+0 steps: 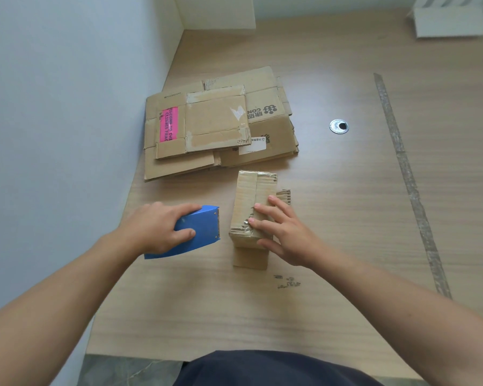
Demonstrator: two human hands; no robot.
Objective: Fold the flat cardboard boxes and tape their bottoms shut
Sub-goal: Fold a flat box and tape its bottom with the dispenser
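Observation:
A small folded cardboard box (247,201) stands on the wooden table (332,218), its closed flaps facing up. My right hand (282,232) lies on the near end of those flaps, with straight fingers pressing them down. My left hand (158,228) grips a blue tape dispenser (200,232) just left of the box, its toothed edge pointing at the box. A stack of flat cardboard boxes (215,126) lies further back; the top sheets carry a pink label and old tape marks.
A wall runs along the table's left edge. A round metal cable grommet (339,126) sits at the right of the flat stack. A long strip of tape residue (407,179) crosses the table's right side. A white object (449,22) stands at the far right corner.

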